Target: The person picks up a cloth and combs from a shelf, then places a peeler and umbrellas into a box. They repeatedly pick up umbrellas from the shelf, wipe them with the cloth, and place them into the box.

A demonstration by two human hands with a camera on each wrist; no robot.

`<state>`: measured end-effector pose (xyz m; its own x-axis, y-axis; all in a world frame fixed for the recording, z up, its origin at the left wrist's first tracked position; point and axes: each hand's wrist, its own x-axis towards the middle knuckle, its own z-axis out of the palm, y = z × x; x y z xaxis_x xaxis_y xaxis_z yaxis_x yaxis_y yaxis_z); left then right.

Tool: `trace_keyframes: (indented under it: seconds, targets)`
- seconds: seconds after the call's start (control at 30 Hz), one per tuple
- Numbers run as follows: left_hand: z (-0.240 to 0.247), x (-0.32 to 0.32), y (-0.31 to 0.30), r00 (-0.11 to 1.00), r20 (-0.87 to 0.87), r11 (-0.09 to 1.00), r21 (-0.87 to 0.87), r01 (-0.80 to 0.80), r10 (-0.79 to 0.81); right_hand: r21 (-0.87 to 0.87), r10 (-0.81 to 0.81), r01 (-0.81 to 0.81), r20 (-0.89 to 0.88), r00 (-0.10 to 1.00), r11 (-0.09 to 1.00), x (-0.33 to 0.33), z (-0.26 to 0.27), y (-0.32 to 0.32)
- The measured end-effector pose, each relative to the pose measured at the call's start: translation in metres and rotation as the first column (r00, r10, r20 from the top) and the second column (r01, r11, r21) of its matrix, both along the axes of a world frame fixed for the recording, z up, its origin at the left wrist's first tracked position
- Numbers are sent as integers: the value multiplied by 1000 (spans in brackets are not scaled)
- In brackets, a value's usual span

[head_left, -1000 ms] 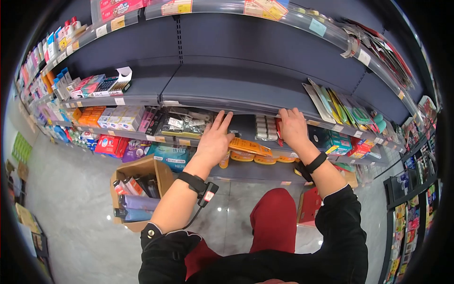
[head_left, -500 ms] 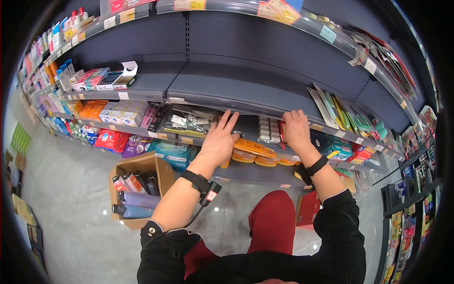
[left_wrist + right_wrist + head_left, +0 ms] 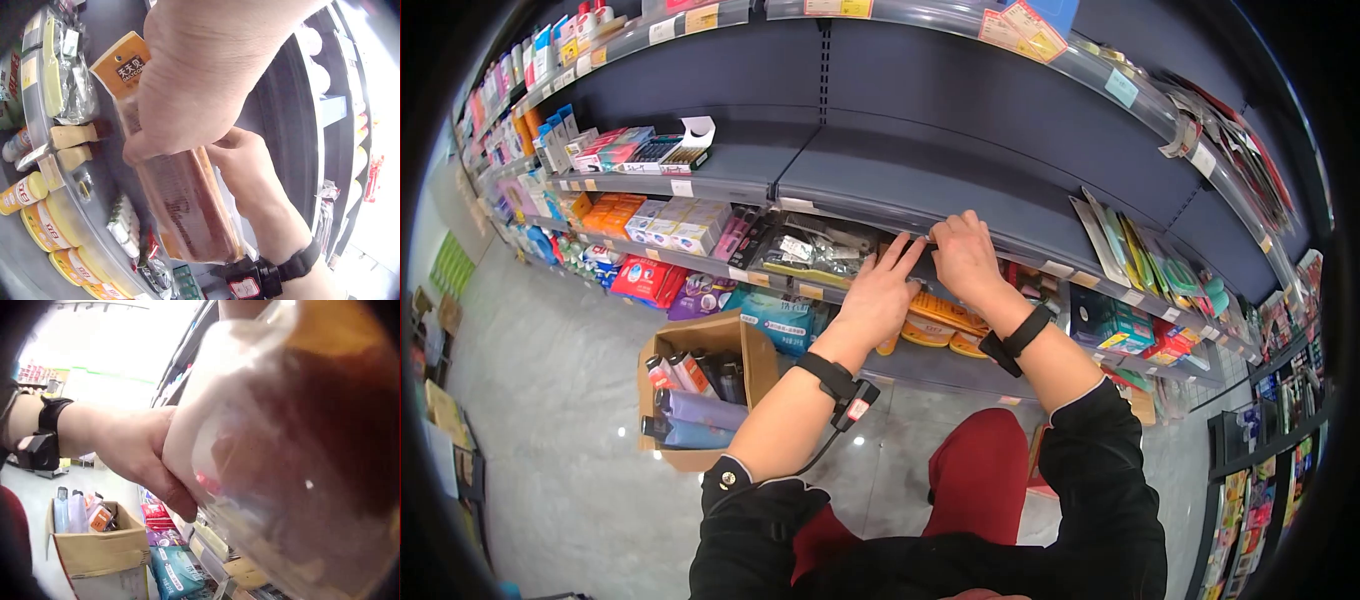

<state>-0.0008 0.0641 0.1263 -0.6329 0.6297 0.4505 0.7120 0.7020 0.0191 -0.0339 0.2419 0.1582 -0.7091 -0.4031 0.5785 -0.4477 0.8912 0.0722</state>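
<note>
My left hand (image 3: 885, 295) is at the shelf's front and pinches a long clear-windowed package with an orange card header (image 3: 119, 65) and brown contents. Its thumb lies across the package front in the left wrist view; what the contents are is hard to make out. Close to its right, my right hand (image 3: 968, 260) has bent fingers at the upper shelf's front lip (image 3: 870, 222). The left wrist view has this hand behind the package's edge, its fingertips partly hidden; I cannot tell whether they grip anything. Clear plastic fills much of the right wrist view.
Bagged dark items (image 3: 825, 248) lie left of my hands, with yellow tubs (image 3: 47, 225) below. White rolls in a bag (image 3: 125, 225) sit nearby. On the floor stands a cardboard box (image 3: 100, 556) of bottles. Hanging packs (image 3: 1140, 245) line the right end.
My right hand has moved left along the shelf lip, close beside my left hand, and now covers the white rolls in the head view. The left hand stays on the package.
</note>
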Motion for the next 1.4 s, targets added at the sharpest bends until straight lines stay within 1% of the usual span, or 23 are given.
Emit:
trace_keyframes:
  seconds: [0.07, 0.2, 0.27, 0.43, 0.5, 0.53, 0.57, 0.6, 0.63, 0.73, 0.8, 0.83, 0.9, 1.03, 1.1, 1.13, 1.17, 1.2, 1.23, 1.3, 1.33, 1.37, 1.4]
  targets:
    - [-2, -1, 0, 1000, -4, 1000, 19, 2, -2, -20, -5, 6, 67, 998, 1000, -2, 1, 3]
    - [3, -3, 0, 999, -35, 1000, 16, 6, -5, -61, 27, -22, 68, 997, 998, 7, 18, 14]
    - [0, -8, 0, 998, -64, 999, 39, 1, 1, -163, 19, -7, 70, 997, 987, 12, 29, 23]
    - [-17, 1, -2, 994, -106, 998, 57, 27, -21, -230, -26, 44, 80, 996, 972, 25, 39, 59]
    - [-32, 6, 0, 998, -32, 998, 48, 49, -47, -210, -24, 45, 102, 995, 977, 27, 34, 64]
    - [-40, 9, 2, 998, -33, 998, 45, 50, -48, -191, -20, 43, 121, 992, 981, 27, 32, 66]
    - [-48, 14, 6, 998, 39, 998, 50, 40, -42, -195, -21, 44, 119, 993, 980, 27, 32, 64]
    - [-55, 21, 9, 993, 112, 998, 53, 29, -35, -155, 41, -29, 77, 996, 987, 26, 31, 59]
    - [-60, 29, 11, 993, 112, 998, 49, 28, -33, -112, 107, -102, 38, 994, 988, 24, 30, 54]
    - [-72, 58, 12, 983, 176, 994, 108, 31, -50, -82, 91, -88, 35, 995, 993, 16, 31, 36]
    - [-76, 79, 9, 958, 257, 976, 207, 72, -126, -62, 115, -111, 59, 992, 992, 9, 28, 32]
    - [-80, 87, 6, 958, 259, 976, 208, 65, -119, -39, 134, -131, 82, 988, 991, 7, 26, 31]
    - [-87, 100, 0, 936, 339, 974, 224, 19, -96, -28, 139, -137, 76, 987, 990, 5, 22, 26]
    - [-112, 108, -13, 932, 351, 954, 299, -23, -87, -42, 136, -133, 89, 987, 990, 4, 25, 26]
    - [-123, 107, -23, 903, 429, 968, 233, -98, -11, -35, 129, -126, 87, 988, 991, 6, 25, 21]
    - [-123, 106, -26, 905, 424, 967, 243, -74, -37, -33, 115, -113, 81, 990, 993, 9, 27, 22]
    - [-122, 103, -28, 882, 471, 961, 236, -143, 15, -27, 128, -126, 61, 990, 992, 12, 25, 23]
    - [-119, 100, -28, 855, 515, 953, 223, -204, 63, -75, 183, -181, 20, 983, 981, 19, 26, 24]
    - [-116, 98, -26, 863, 505, 959, 231, -165, 27, -138, 174, -168, 32, 984, 976, 28, 27, 25]
    - [-111, 101, -25, 818, 568, 865, 362, -347, 91, -258, 143, -129, 33, 989, 957, 50, 22, 35]
    - [-113, 98, -25, 820, 568, 870, 365, -333, 75, -255, 126, -114, 34, 991, 960, 61, 14, 42]
    - [-116, 96, -25, 600, 780, 699, 529, -482, -177, -434, 106, -40, 128, 986, 900, 72, 2, 52]
    - [-118, 94, -25, 341, 814, 489, 562, -667, -471, -591, 108, 45, 221, 969, 805, 83, -12, 59]
